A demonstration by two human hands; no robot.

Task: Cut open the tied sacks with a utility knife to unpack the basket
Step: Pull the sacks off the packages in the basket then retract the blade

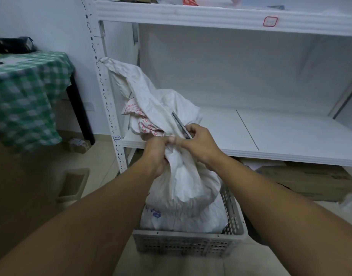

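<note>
The left hand (157, 154) pinches the white woven sack's (187, 186) tied neck taut above the grey perforated plastic basket (191, 244), so the right hand (199, 144), closed around the grey utility knife (181, 124), can cut it.

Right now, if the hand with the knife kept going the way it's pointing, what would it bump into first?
Probably the left hand, gripping the neck of the white sack right beside it. The right hand points left across that neck, holding the utility knife; depth is unclear.
</note>
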